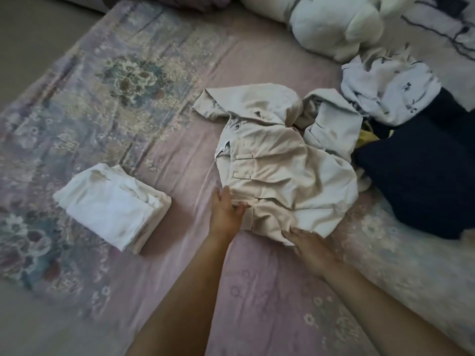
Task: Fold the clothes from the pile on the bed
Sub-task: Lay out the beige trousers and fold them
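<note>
Crumpled beige trousers [277, 160] with belt loops lie in the middle of the bed. My left hand [226, 211] pinches the waistband at its near left edge. My right hand [308, 242] grips the fabric at the near right corner. To the right lies the pile: a dark navy garment [421, 176], a pale blue floral piece [385, 91] and a bit of yellow cloth [367, 138]. A folded white garment [113, 204] rests on the bed at the left.
The pink floral bedsheet [128, 86] covers the bed. A rolled white duvet or pillow [331, 24] lies at the far edge. The floor [30, 42] shows at the far left, past the bed's edge.
</note>
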`<state>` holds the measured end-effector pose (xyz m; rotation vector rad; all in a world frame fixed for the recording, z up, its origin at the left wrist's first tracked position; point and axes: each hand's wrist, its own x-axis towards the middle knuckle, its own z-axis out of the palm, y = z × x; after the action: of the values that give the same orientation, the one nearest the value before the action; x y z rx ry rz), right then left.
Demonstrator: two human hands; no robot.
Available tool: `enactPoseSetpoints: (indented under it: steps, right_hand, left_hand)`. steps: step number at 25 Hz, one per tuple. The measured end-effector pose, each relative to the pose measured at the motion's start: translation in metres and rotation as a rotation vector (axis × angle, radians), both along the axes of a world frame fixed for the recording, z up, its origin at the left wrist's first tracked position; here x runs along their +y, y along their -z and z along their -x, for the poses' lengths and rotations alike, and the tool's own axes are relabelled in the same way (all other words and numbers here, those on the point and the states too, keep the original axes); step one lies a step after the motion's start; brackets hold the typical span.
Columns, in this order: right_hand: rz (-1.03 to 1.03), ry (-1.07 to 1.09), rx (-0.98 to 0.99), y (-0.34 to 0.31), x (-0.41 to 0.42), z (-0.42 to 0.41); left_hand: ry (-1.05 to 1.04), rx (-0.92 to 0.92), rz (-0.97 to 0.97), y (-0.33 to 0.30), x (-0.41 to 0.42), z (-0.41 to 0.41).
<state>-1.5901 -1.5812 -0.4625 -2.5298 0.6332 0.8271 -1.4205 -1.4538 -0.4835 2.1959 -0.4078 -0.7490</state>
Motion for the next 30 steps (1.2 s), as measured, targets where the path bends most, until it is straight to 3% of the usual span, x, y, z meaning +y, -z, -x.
enactPoseSetpoints:
  steps: [3,5,8,13,17,22,26,30]
  right_hand:
    - [-0.003,0.019,0.043,-0.004,0.000,-0.007]
    - [-0.051,0.107,-0.015,-0.014,0.001,-0.011]
    - [-0.193,0.235,-0.140,-0.054,-0.001,-0.017]
    - [-0.177,0.336,-0.441,-0.171,-0.021,-0.042]
    - [-0.170,0.166,-0.694,-0.310,-0.019,-0.078]
    - [-0.312,-0.033,-0.770,-0.459,0.005,-0.107]
    - [-0.390,0.036,-0.951,-0.551,0.020,-0.104]
    - [-0.441,0.115,-1.140,-0.608,0.030,-0.095]
  left_hand:
    - [-0.236,0.248,0.114,-0.005,0.004,-0.002]
    - [-0.212,0.236,0.111,-0.020,0.006,-0.005]
    - [-0.143,0.177,0.277,-0.077,0.004,-0.013]
    - [0.196,-0.158,0.394,-0.201,0.008,-0.040]
    - [0.466,-0.446,0.331,-0.334,0.018,-0.053]
    - [0.669,-0.673,0.325,-0.495,0.028,-0.057]
    - [0.572,-0.692,0.397,-0.592,0.038,-0.055]
    - [0.325,-0.649,0.600,-0.632,0.044,-0.037]
